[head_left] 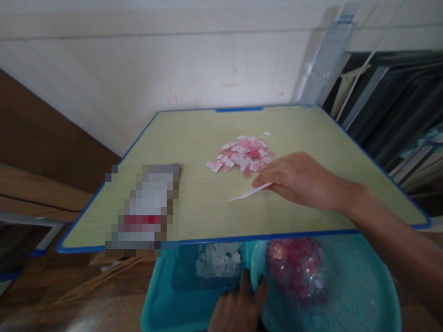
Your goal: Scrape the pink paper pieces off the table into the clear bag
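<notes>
My right hand (pixel 297 180) is above the right part of the board, its fingers closed on the edge of a thin white paper piece (pixel 251 192) that slants down to the left. Just beyond it lies a loose pile of pink petal-like bits and small white paper squares (pixel 244 154). Below the board's front edge, my left hand (pixel 238 302) has its thumb and a finger on either side of the rim of a round teal basin (pixel 367 295). Its other fingers are curled and partly hidden.
Pink bits in clear plastic (pixel 297 267) fill part of the round basin. A rectangular teal tub (pixel 155 295) beside it contains a clear box of white pieces (pixel 219 260). On the blue-edged board (pixel 194 203) lies a pixelated flat object (pixel 148 203). A clear bottle-like container (pixel 327 60) stands by the wall.
</notes>
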Demonstrator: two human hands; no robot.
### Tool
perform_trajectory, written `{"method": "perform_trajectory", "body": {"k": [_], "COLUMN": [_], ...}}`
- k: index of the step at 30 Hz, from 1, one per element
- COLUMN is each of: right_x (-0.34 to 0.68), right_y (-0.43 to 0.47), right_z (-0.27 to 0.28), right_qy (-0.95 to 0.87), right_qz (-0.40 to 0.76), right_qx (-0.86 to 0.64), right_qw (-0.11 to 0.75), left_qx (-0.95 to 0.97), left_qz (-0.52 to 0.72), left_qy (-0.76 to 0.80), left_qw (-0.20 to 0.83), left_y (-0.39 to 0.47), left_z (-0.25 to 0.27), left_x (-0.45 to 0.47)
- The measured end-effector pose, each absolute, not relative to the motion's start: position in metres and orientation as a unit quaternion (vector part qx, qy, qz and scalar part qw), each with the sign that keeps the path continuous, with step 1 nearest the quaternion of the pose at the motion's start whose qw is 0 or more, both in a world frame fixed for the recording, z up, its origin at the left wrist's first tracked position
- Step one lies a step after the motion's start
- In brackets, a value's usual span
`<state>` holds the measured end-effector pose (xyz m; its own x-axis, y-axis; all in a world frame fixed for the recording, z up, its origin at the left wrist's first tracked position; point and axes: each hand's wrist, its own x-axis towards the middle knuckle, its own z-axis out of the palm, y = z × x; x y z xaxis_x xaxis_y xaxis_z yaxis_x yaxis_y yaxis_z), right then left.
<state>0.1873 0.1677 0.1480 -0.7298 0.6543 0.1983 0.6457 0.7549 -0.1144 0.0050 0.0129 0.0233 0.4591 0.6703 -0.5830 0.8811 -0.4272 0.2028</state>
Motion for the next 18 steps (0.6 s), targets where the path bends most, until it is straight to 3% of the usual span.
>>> {"method": "perform_trajectory", "body": {"k": [18], "right_x": [0.271], "right_y": [0.152], "right_z": [0.157], "right_qy": [-0.936], "right_qz": [0.12], "right_qx": [-0.329], "right_qw": [0.048], "left_qx": [0.82], "left_qz": [-0.204], "left_qy": [0.463], "left_qw": [0.268], "left_y": [0.012], "left_z": [0.017], "left_x": [0.004]}}
